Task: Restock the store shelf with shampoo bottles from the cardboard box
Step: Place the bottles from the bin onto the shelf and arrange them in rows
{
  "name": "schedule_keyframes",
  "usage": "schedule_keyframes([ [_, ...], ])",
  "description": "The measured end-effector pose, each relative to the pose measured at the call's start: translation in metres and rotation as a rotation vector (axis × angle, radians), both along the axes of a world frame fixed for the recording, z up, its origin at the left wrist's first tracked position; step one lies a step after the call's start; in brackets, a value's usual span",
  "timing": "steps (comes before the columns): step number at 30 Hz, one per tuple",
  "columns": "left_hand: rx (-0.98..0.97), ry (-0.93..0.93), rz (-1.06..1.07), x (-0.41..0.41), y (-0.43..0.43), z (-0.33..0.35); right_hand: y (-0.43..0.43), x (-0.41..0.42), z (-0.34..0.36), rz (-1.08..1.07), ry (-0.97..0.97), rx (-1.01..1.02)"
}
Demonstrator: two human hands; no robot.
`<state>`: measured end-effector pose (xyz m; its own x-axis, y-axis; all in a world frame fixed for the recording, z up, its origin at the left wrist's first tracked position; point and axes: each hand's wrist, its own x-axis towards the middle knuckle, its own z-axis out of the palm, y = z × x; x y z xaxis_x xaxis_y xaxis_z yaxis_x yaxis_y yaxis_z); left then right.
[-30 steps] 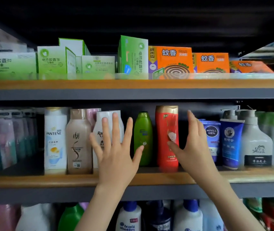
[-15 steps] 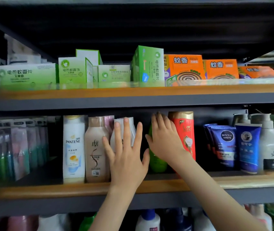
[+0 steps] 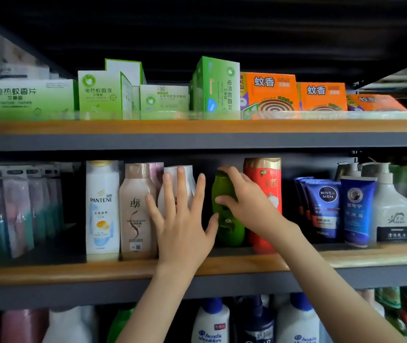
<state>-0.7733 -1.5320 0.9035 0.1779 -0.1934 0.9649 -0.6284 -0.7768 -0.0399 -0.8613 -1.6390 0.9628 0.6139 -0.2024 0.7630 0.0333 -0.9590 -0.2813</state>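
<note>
On the middle shelf (image 3: 49,276) stand a white Pantene bottle (image 3: 102,206), a beige bottle (image 3: 134,214), a white bottle (image 3: 187,177), a green bottle (image 3: 229,226) and a red bottle (image 3: 267,184). My right hand (image 3: 244,204) grips the green bottle near its top, fingers curled round it. My left hand (image 3: 182,224) is spread flat with straight fingers against the front of the white bottle, its thumb touching the green one. The cardboard box is out of view.
To the right stand blue Nivea Men tubes (image 3: 326,209), a blue tube (image 3: 357,209) and a white pump bottle (image 3: 393,206). Toothbrush packs (image 3: 16,209) hang at left. Green and orange boxes (image 3: 269,92) fill the upper shelf. More bottles (image 3: 212,323) stand below.
My right hand moved left from beside the red bottle and closed round the green bottle. My left hand stayed flat on the white bottle. The view shifted slightly.
</note>
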Motion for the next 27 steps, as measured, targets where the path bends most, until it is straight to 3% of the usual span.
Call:
schedule_keyframes([
  [4,0.014,-0.012,0.010,-0.003,0.000,0.003,-0.003,0.008,0.008,0.036,0.036,-0.007],
  [8,0.027,-0.013,0.022,-0.003,0.001,0.006,-0.011,0.019,0.018,-0.067,0.110,-0.079],
  [14,0.070,-0.043,0.036,-0.007,-0.003,0.017,-0.010,0.022,0.029,-0.507,0.216,-0.601],
  [17,0.081,-0.042,0.036,-0.011,-0.006,0.020,-0.008,0.019,0.029,-0.548,0.226,-0.673],
  [21,0.103,-0.012,0.030,-0.015,-0.011,0.019,-0.025,0.016,0.017,-0.616,0.037,-0.764],
  [27,0.118,0.016,-0.014,-0.015,-0.020,0.011,-0.040,0.000,0.000,-0.433,-0.155,-0.725],
])
